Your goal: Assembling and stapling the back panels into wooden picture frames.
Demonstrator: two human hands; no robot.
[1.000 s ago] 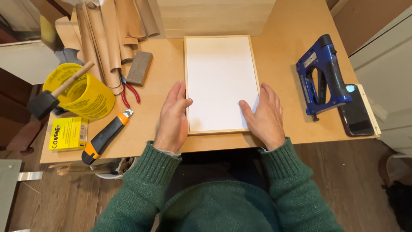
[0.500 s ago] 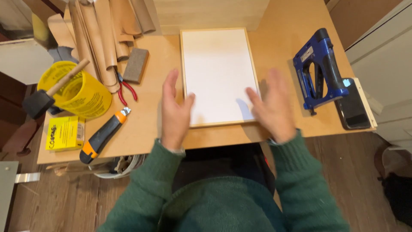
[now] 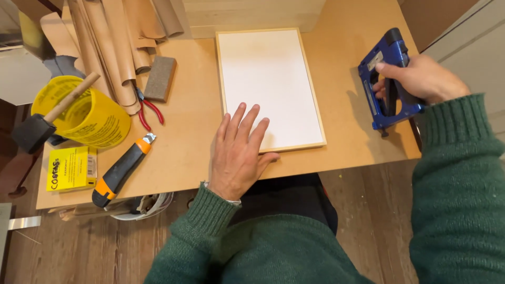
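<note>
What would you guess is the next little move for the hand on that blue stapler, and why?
Probably lifting the blue staple gun across to the white framed panel: the right hand already grips its handle, while the left hand lies flat on the panel's near corner, steadying it.

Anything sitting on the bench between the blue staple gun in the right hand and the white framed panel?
Nothing visible. The right hand grips the blue staple gun at the bench's right edge; bare tabletop lies between it and the white framed panel. The left hand rests flat on the panel's near left corner, away from that gap.
</note>
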